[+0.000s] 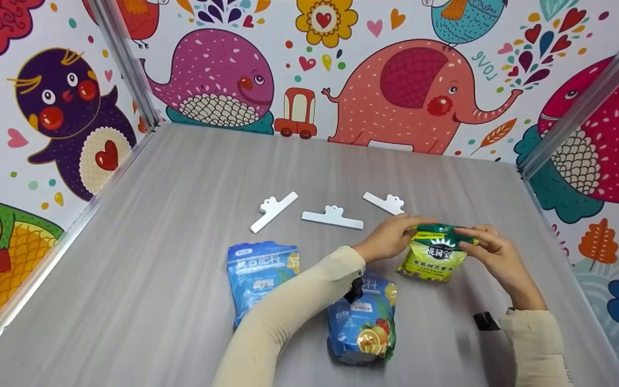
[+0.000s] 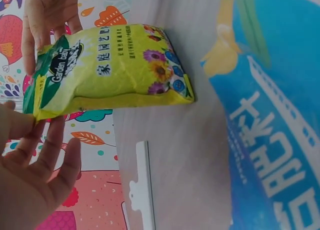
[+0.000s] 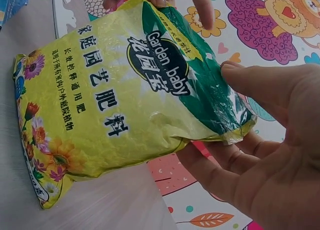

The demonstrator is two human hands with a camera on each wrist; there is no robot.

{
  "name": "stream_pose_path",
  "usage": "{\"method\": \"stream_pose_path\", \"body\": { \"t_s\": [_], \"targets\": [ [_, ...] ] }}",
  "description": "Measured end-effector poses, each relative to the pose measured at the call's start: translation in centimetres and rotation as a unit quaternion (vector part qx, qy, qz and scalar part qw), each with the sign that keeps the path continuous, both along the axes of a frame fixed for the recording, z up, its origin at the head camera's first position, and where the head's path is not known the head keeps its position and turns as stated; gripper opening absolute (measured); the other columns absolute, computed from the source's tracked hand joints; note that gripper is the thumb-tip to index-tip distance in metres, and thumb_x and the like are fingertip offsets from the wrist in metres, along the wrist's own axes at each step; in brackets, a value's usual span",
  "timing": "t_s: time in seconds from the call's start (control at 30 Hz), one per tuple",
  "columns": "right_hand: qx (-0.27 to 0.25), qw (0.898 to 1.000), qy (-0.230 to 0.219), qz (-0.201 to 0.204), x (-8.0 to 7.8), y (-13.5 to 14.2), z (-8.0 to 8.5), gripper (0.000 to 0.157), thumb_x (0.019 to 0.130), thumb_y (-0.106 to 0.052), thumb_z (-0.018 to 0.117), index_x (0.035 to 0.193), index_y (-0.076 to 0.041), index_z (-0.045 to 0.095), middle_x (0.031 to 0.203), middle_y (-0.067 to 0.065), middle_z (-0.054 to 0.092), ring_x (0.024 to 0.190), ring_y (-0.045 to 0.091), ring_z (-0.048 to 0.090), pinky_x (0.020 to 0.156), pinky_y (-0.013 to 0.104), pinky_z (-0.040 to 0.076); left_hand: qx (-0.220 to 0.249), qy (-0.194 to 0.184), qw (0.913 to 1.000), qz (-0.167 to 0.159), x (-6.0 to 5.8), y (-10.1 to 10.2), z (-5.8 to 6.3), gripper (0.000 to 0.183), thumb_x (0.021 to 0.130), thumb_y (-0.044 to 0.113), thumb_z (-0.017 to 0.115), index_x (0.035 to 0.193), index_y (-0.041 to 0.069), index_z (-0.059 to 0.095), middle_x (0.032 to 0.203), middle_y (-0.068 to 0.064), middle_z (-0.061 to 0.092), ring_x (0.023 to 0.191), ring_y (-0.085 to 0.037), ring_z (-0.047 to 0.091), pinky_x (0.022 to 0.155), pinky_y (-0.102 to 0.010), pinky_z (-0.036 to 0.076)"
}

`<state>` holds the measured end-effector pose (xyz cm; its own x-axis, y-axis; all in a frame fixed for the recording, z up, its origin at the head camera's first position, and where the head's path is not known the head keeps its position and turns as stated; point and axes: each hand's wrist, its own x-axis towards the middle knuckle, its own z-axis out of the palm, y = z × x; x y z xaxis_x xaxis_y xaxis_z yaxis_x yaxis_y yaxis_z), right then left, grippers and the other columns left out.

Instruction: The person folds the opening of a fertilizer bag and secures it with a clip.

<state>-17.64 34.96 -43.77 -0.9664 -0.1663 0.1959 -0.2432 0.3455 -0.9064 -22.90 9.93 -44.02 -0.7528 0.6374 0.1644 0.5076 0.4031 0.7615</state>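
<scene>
A yellow and green fertilizer bag [image 1: 434, 258] with flowers printed near its bottom stands on the table at the right. My left hand [image 1: 390, 236] pinches its green top at one corner, thumb in front and fingers behind, as the left wrist view shows. At the opposite top corner my right hand [image 3: 280, 135] holds the bag, its thumb on the front and its other fingers behind. Two blue fertilizer bags lie close by: one blue bag [image 1: 258, 274] at the left, partly behind my left sleeve, and another blue bag [image 1: 360, 328] below my left wrist.
Three white sealing clips lie behind the bags: a left clip [image 1: 274, 212], a middle clip [image 1: 333, 217] and a right clip [image 1: 383, 202], partly behind my left hand. Printed cartoon walls [image 1: 309, 70] and metal posts [image 1: 583, 107] bound the grey table [image 1: 180, 177].
</scene>
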Motion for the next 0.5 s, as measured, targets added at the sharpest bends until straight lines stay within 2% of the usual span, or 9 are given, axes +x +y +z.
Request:
{"method": "stream_pose_path", "body": {
  "t_s": [0.13,0.23,0.4,0.5],
  "targets": [
    [0.027,0.999,-0.005,-0.019,0.0,-0.16,0.01,0.032,0.093,0.001,0.067,0.124,0.009,0.064,0.111,0.004,0.051,0.108,0.012,0.045,0.096,0.033,0.037,-0.033,0.007,0.9994,0.0,0.12,0.14,-0.02,0.044,0.104,0.006,0.051,0.141,0.029,0.058,0.108,0.0,0.056,0.091,-0.006,0.049,0.08,-0.014,0.042],
    [0.044,0.999,-0.015,-0.029,-0.02,-0.24,-0.08,0.037,0.091,-0.001,0.07,0.127,0.007,0.063,0.112,0.004,0.05,0.111,0.01,0.043,0.097,0.038,0.034,-0.047,0.005,0.9989,0.004,0.21,0.28,-0.05,0.045,0.103,0.005,0.052,0.14,0.03,0.058,0.106,0.0,0.052,0.088,-0.006,0.046,0.077,-0.013,0.04],
    [0.053,0.998,-0.019,-0.034,-0.03,-0.34,-0.35,0.044,0.087,0.002,0.073,0.129,0.005,0.061,0.115,0.004,0.048,0.107,0.011,0.044,0.084,0.022,0.045,-0.076,0.019,0.9969,0.002,0.37,0.49,-0.1,0.049,0.102,0.001,0.051,0.142,0.028,0.055,0.106,0.0,0.047,0.09,-0.007,0.045,0.078,-0.015,0.039],
    [0.055,0.998,-0.015,-0.036,-0.09,-0.36,-0.42,0.047,0.085,0.003,0.075,0.13,0.006,0.061,0.115,0.006,0.047,0.105,0.011,0.045,0.08,0.019,0.046,-0.093,0.042,0.9948,-0.001,0.43,0.56,-0.06,0.049,0.102,0.001,0.049,0.143,0.027,0.054,0.11,-0.001,0.048,0.092,-0.008,0.045,0.081,-0.015,0.039]
  ]
}}
